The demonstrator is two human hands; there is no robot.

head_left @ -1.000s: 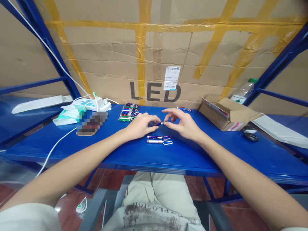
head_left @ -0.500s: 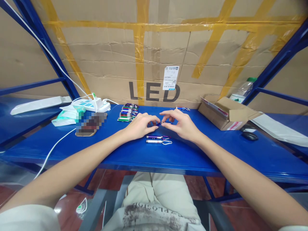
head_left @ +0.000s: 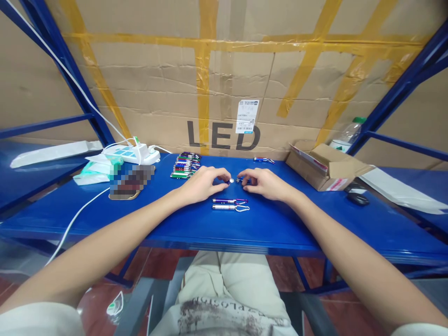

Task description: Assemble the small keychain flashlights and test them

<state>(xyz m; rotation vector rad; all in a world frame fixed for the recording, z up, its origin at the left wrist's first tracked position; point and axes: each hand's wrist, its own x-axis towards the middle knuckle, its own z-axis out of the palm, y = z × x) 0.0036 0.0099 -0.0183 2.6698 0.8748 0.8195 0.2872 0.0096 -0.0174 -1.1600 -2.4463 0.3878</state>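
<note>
My left hand (head_left: 205,184) is closed in a pinch around the body of a keychain penlight, whose silvery round end (head_left: 231,180) pokes out from the fingertips. Just across a small gap, my right hand (head_left: 262,183) pinches the penlight's small dark end piece (head_left: 238,180); much of it is hidden by the fingers. Nearer to me lie a purple penlight (head_left: 224,201) and a silver penlight (head_left: 224,207), side by side, their carabiner clips to the right. A row of several coloured penlights (head_left: 185,166) rests beyond my left hand. Another blue penlight (head_left: 261,160) lies behind my right hand.
An open cardboard box (head_left: 325,168) stands at the right, with a black mouse (head_left: 357,199) beside it and a plastic bottle (head_left: 350,135) behind. On the left are a power strip (head_left: 129,153), a pixelated phone-like object (head_left: 131,182) and a white-green packet (head_left: 96,170). Large cardboard closes off the back.
My hands have moved apart. The penlight between them has come into two pieces, the body in my left hand and the end piece in my right, baring a silvery end.
</note>
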